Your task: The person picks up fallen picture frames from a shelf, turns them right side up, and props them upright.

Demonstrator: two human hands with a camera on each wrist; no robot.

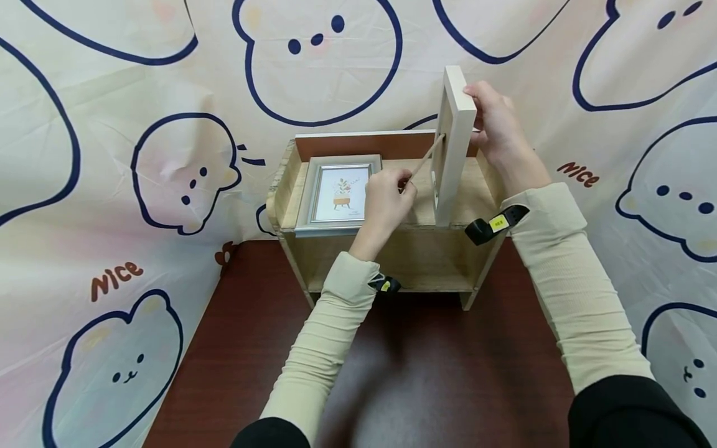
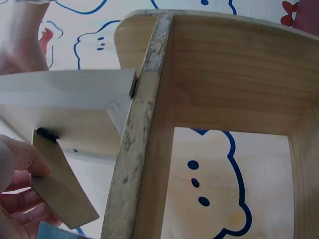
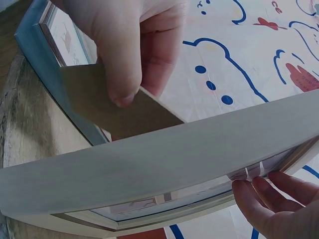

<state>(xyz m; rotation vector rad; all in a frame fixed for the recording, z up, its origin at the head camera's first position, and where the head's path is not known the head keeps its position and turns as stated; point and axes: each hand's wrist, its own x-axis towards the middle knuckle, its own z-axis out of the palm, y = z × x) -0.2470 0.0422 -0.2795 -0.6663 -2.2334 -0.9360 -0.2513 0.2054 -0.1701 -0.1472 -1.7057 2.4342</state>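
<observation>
Cream fabric printed with navy-outlined bears (image 1: 106,205) hangs behind a glossy reddish-brown table (image 1: 448,348), where a pale wooden two-tier shelf unit (image 1: 284,198) stands. From the head view, a silver-grey picture frame (image 1: 339,193) lies face up on its upper tier, partly behind the left hand (image 1: 388,200). Beside it a white rectangular picture frame (image 1: 455,152) is upright, its lower near corner at the shelf's front edge; the right hand (image 1: 498,127) grips its far upright side, fingers bent. Through the left wrist view, the left hand pinches a flat tan stand strut (image 2: 65,184), swung out from the white frame's back near a small black fitting (image 2: 47,134). On the right wrist view, the left thumb presses the strut while the right fingertips (image 3: 240,189) touch the white frame's glazed front. Pulling the strut too wide could strain that fitting; if the right hand loosened, the frame might tip off the front edge or knock the silver-grey one.
</observation>
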